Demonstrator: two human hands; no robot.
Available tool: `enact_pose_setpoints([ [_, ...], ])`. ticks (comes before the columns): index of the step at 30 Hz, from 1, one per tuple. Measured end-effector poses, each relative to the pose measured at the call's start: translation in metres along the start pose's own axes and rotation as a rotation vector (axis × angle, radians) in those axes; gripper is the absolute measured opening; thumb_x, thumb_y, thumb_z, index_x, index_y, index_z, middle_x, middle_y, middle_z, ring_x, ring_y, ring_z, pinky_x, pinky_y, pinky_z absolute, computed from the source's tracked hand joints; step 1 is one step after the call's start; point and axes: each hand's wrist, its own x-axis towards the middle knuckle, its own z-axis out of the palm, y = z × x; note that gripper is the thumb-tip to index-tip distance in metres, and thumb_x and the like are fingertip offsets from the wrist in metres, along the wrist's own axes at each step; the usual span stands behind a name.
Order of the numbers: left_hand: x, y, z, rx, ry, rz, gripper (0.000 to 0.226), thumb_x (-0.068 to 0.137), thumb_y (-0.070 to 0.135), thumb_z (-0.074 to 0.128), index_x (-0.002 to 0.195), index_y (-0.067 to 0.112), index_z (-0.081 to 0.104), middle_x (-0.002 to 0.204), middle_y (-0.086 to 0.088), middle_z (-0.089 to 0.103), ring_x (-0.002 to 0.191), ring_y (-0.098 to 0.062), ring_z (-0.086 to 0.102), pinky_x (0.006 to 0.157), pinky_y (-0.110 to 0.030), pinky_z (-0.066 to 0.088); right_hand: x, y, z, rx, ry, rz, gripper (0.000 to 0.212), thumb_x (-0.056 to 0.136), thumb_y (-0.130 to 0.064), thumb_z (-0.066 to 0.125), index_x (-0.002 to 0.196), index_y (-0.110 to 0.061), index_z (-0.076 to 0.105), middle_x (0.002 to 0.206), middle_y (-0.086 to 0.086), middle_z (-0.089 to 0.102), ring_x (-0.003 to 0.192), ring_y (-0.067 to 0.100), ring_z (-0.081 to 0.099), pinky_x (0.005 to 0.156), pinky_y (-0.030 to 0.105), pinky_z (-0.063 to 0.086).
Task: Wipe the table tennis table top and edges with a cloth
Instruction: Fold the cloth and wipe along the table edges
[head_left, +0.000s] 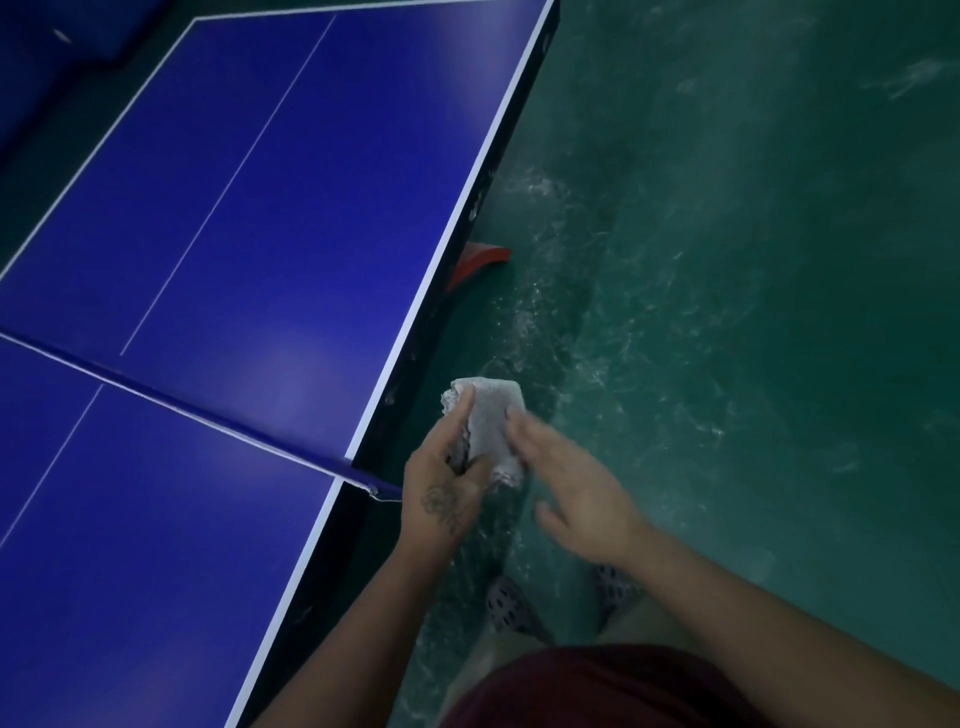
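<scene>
We see the folded white cloth (491, 423) held up in the air off the table tennis table (234, 208), just beside its dark side edge and close to where the net (208, 410) ends. The left hand (447, 480) grips the cloth from the table side: its thumb curls across the lower part and a finger runs up along the cloth's left edge. The right hand (571, 483) is open, with straight fingers laid against the cloth's right side and fingertips touching it near the top. The cloth does not touch the blue top or the white border line.

Around them we see the net's end stub jutting past the table edge, right next to the left wrist. Further along the same side, a red table foot (483, 260) sticks out from under the top onto the scuffed green floor (727, 312). Below the hands we make out two perforated shoes (509, 608) and dark red shorts (597, 686).
</scene>
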Motion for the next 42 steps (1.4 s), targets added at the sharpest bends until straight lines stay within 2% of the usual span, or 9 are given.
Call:
enact_pose_setpoints([
  [4,-0.003,0.008,0.002,-0.045,0.046,0.042,0.088,0.090,-0.021,0.070,0.153,0.034,0.043,0.162,-0.001,0.048,0.138,0.017,0.046,0.118,-0.015,0.039,0.001,0.014,0.002,0.071,-0.069,0.373,0.105,0.092,0.001,0.057,0.170,-0.017,-0.011,0.180,-0.001,-0.007,0.154,0.019,0.040,0.102,0.021,0.049],
  [8,-0.002,0.000,0.006,-0.031,0.031,0.052,0.091,0.089,-0.022,0.071,0.155,0.035,0.042,0.158,0.010,0.052,0.139,0.010,0.052,0.110,-0.012,0.047,-0.006,0.001,0.005,-0.007,0.188,-0.074,0.093,0.091,0.006,0.047,0.172,-0.014,0.006,0.178,0.010,0.018,0.163,0.023,0.024,0.128,0.034,0.034],
  [12,-0.001,0.001,0.011,-0.023,0.027,0.038,0.093,0.088,-0.026,0.067,0.153,0.035,0.040,0.159,0.011,0.042,0.137,0.020,0.036,0.105,0.000,0.038,-0.014,0.032,0.011,0.015,-0.152,0.408,0.103,0.093,0.000,0.054,0.171,-0.020,-0.010,0.179,0.008,0.013,0.163,0.021,0.022,0.123,0.036,0.039],
  [16,-0.001,-0.007,0.014,-0.038,0.030,0.014,0.094,0.089,-0.022,0.070,0.152,0.042,0.043,0.165,0.001,0.047,0.143,0.000,0.050,0.112,-0.015,0.047,-0.011,0.007,-0.005,0.053,0.317,-0.052,0.098,0.090,0.001,0.054,0.171,-0.011,0.002,0.180,0.008,0.006,0.166,0.018,0.009,0.122,0.031,0.041],
  [21,0.000,-0.006,0.020,-0.082,0.056,-0.002,0.095,0.088,-0.022,0.070,0.156,0.038,0.043,0.164,-0.005,0.049,0.146,-0.020,0.053,0.111,-0.021,0.049,-0.008,0.052,0.007,-0.144,-0.567,0.349,0.053,0.096,-0.013,0.057,0.149,-0.021,0.060,0.149,0.010,0.063,0.134,0.029,0.062,0.109,0.035,0.052],
  [29,0.009,-0.022,0.004,-0.345,0.029,-0.169,0.079,0.084,0.001,0.089,0.151,0.033,0.062,0.146,0.026,0.064,0.133,-0.001,0.063,0.104,-0.034,0.060,0.029,0.007,-0.028,1.303,-0.112,0.651,0.060,0.100,-0.054,0.056,0.153,-0.043,0.030,0.134,0.006,0.073,0.106,0.026,0.077,0.091,0.046,0.060],
  [35,0.040,-0.055,-0.022,-0.324,-0.060,-0.143,0.078,0.087,-0.002,0.086,0.154,0.024,0.055,0.121,-0.001,0.075,0.083,-0.012,0.054,0.077,-0.036,0.067,0.061,-0.018,-0.027,1.124,0.069,0.437,0.093,0.088,0.009,0.078,0.155,-0.046,0.043,0.121,0.008,0.075,0.110,0.025,0.076,0.081,0.032,0.063],
  [36,0.049,-0.062,-0.028,-0.284,-0.080,-0.111,0.078,0.087,0.000,0.087,0.154,0.022,0.055,0.131,-0.005,0.073,0.126,-0.032,0.040,0.086,-0.039,0.067,0.066,-0.020,-0.023,1.061,0.084,0.423,0.092,0.087,0.011,0.079,0.154,-0.044,0.048,0.121,0.007,0.074,0.110,0.026,0.076,0.083,0.035,0.064],
  [42,0.104,-0.093,-0.054,-0.064,-0.214,-0.037,0.075,0.080,0.002,0.092,0.141,0.036,0.063,0.126,0.010,0.064,0.107,0.013,0.063,0.094,-0.016,0.053,0.094,-0.036,-0.003,0.696,0.194,0.476,0.070,0.086,0.004,0.084,0.135,-0.041,0.061,0.120,-0.001,0.072,0.107,0.025,0.075,0.097,0.047,0.062],
])
